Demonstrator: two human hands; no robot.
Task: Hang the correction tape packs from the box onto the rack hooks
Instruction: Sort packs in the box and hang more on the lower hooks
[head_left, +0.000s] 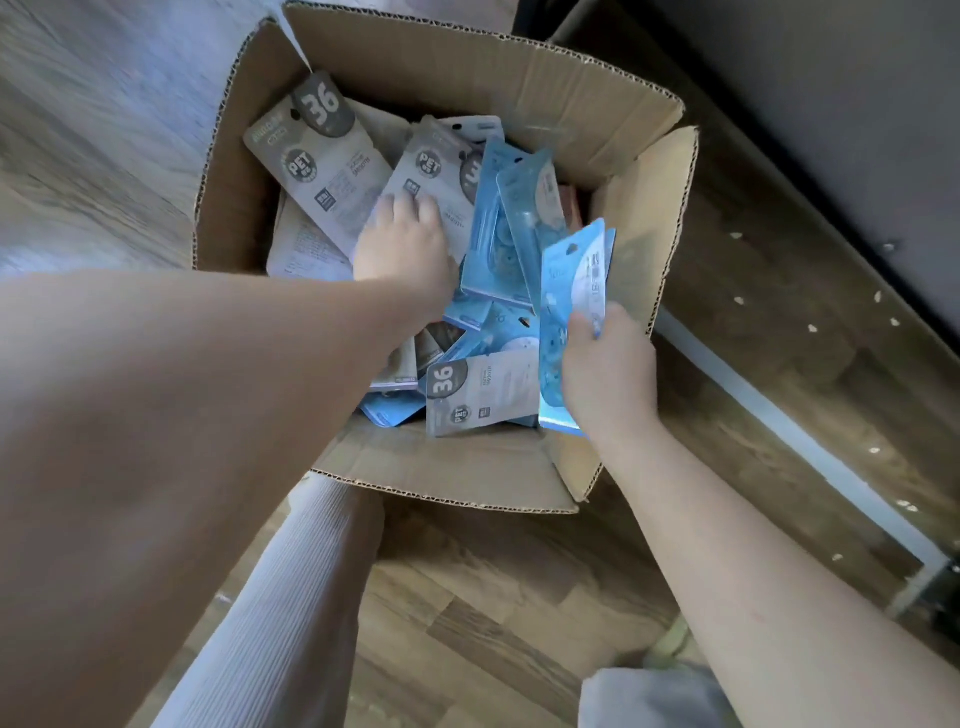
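An open cardboard box (457, 83) stands on the floor below me, filled with several correction tape packs, some grey and some blue. My left hand (402, 249) reaches into the box, its fingers on a grey pack (441, 187) marked PET; whether it grips the pack is unclear. My right hand (608, 374) grips a stack of blue packs (571, 296) upright at the box's right side. Another grey pack (317, 161) leans against the left wall, and one marked 36 (478, 395) lies at the near edge. No rack hooks are in view.
Wood-pattern floor (493, 613) surrounds the box. A dark base with a pale strip (779, 426) runs along the right. My legs in light trousers (291, 597) stand just in front of the box.
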